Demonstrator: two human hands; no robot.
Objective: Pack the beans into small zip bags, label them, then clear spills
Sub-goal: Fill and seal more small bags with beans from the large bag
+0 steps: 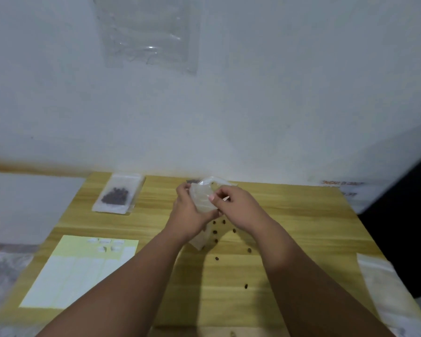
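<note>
Both hands hold a small clear zip bag [203,195] above the middle of the wooden table [289,220]. My left hand [188,210] grips its left side and my right hand [236,205] pinches its right edge between thumb and fingers. Several dark beans [215,232] lie scattered on the table under and in front of the hands. A filled zip bag with dark beans [117,197] lies flat at the far left of the table. A yellow-backed label sheet [80,271] with white stickers rests at the near left.
A stack of empty clear zip bags [384,285] lies at the table's right edge. A large clear plastic sheet [147,32] hangs on the white wall behind. A dark object [404,215] stands to the right of the table.
</note>
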